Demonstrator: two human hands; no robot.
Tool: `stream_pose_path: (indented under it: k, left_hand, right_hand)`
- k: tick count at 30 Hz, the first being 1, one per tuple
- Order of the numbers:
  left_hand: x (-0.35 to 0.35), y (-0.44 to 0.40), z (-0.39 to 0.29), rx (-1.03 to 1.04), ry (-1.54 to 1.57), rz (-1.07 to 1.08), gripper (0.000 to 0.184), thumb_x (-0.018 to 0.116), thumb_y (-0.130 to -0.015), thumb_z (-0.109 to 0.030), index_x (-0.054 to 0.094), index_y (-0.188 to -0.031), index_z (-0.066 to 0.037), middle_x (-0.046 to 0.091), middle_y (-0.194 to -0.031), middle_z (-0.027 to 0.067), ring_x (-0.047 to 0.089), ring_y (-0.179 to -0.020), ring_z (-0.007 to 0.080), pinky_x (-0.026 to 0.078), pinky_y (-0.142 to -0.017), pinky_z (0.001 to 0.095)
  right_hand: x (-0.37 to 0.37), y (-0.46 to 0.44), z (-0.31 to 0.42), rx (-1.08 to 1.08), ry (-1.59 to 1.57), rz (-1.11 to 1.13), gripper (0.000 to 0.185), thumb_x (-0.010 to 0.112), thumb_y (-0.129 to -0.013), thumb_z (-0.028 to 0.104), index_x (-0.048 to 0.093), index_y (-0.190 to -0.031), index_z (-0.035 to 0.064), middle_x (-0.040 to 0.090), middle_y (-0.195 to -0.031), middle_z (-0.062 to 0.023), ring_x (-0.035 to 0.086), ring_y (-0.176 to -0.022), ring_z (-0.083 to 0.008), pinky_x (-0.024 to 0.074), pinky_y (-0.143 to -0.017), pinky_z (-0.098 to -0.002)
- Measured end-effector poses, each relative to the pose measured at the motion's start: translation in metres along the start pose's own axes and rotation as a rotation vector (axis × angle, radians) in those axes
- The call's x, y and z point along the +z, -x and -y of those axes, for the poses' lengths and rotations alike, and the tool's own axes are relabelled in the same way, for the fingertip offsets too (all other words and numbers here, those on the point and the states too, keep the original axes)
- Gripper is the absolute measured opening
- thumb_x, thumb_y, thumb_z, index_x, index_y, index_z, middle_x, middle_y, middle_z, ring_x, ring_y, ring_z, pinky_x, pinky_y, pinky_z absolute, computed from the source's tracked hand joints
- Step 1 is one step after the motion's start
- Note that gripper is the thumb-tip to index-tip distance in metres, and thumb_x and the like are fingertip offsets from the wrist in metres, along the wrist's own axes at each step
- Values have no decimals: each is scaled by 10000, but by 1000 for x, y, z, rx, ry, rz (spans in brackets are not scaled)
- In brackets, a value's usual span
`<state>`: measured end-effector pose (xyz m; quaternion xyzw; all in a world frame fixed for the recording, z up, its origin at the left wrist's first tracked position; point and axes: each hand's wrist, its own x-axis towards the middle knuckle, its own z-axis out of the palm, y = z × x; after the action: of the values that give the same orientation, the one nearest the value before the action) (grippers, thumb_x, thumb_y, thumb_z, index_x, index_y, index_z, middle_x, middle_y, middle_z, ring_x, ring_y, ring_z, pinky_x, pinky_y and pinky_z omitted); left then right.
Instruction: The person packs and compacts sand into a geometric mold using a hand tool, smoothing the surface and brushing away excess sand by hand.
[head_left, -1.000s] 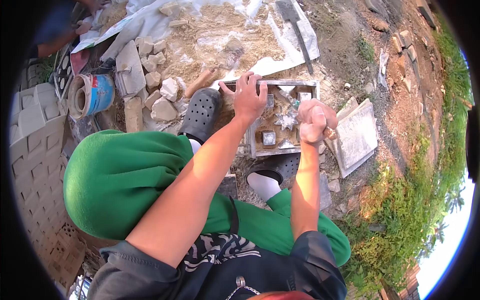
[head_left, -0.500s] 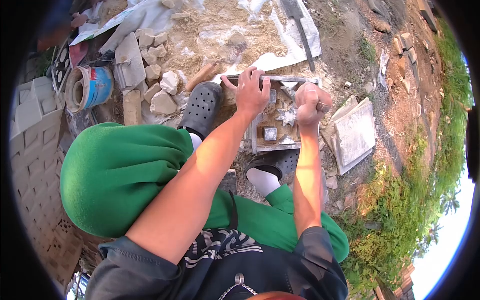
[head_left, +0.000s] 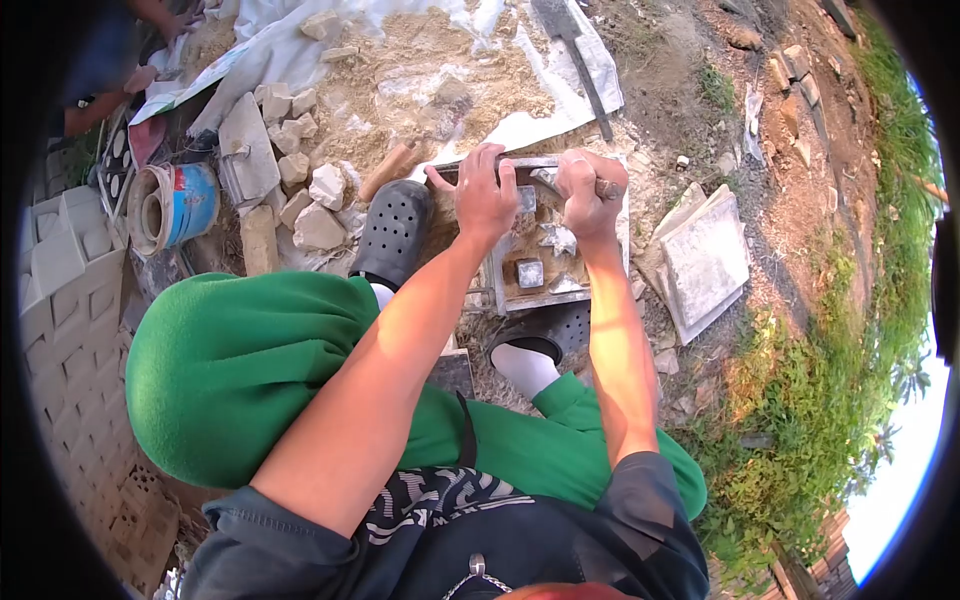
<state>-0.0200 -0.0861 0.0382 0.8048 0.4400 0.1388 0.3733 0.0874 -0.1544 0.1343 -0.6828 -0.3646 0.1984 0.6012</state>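
Observation:
A rectangular metal mould frame (head_left: 545,299) lies on the ground between my feet. Inside it are a square metal block (head_left: 529,272), a star-shaped piece (head_left: 558,240) and other metal shapes, with sandy material around them. My left hand (head_left: 487,200) rests at the far left corner of the frame, fingers spread and thumb out to the side. Over the frame's far right part, my right hand (head_left: 594,195) is closed in a fist. A small rounded end shows at its right side, but what it grips is hidden.
Dark clogs (head_left: 393,235) flank the frame. Leftward lie broken stone chunks (head_left: 319,228), a blue bucket (head_left: 190,205) and stacked patterned blocks (head_left: 70,250). Flat slabs (head_left: 705,265) lie at right. Beyond is a sand-covered sheet (head_left: 430,85) with a long bar (head_left: 585,80). Another person's arm (head_left: 98,112) shows top left.
My right fist has moved left and slightly away from me over the frame. My left hand stays about where it was. More of the other person's arms shows at top left.

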Motion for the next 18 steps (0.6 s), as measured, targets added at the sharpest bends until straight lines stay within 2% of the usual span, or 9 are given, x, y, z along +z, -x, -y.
stream_pose_path:
  k: [2, 3, 6, 8, 12, 14, 18]
  left_hand:
    - [2, 0, 2, -53, 103, -54, 357, 359, -1001, -295, 527, -1262, -120, 602, -1258, 69, 508, -1263, 237, -139, -1108, 624]
    - [0, -1, 1, -50, 102, -53, 357, 359, -1001, -295, 527, -1262, -120, 602, -1258, 69, 508, -1263, 237, -139, -1108, 624]
    - [-2, -2, -2, -100, 141, -30, 389, 314, -1007, -281, 487, -1300, -93, 634, -1224, 92, 544, -1230, 255, -145, -1124, 583]
    - [-1, 0, 2, -78, 172, -72, 397, 301, -1007, -280, 488, -1299, -87, 651, -1186, 100, 563, -1206, 258, -143, -1129, 575]
    - [4, 1, 7, -53, 182, -124, 394, 295, -1008, -272, 482, -1298, -82, 647, -1206, 102, 564, -1213, 243, -143, -1131, 570]
    - [0, -1, 3, -115, 166, -40, 393, 294, -1008, -261, 472, -1304, -74, 641, -1237, 97, 564, -1219, 238, -143, -1131, 568]
    - [4, -5, 5, -79, 174, -104, 388, 295, -1008, -252, 471, -1303, -72, 641, -1239, 99, 571, -1211, 236, -143, -1130, 569]
  right_hand:
    - [-4, 5, 10, -73, -41, -117, 377, 498, -905, 184, 429, -594, -18, 381, -502, -44, 369, -465, -130, 272, -466, -318]
    - [-2, 11, 6, -41, -208, -157, 383, 496, -910, 189, 430, -596, -20, 384, -508, -21, 368, -476, -109, 265, -467, -309]
    - [4, 7, -8, 35, -153, -55, 389, 498, -916, 184, 427, -593, -21, 379, -509, -3, 348, -464, -93, 251, -452, -306]
    - [-4, 7, -3, 55, -185, -18, 373, 501, -913, 169, 445, -595, -17, 399, -508, -10, 350, -459, -93, 255, -452, -301]
    - [4, 9, -5, 4, -248, -177, 332, 512, -906, 135, 469, -619, -26, 435, -524, -31, 380, -497, -102, 283, -478, -292]
    - [5, 0, -11, -11, -65, 60, 327, 511, -904, 127, 466, -620, -29, 411, -509, -29, 350, -470, -113, 265, -455, -318]
    - [3, 1, 1, -23, -122, 23, 357, 545, -901, 189, 465, -643, -45, 378, -526, -51, 344, -493, -127, 271, -475, -329]
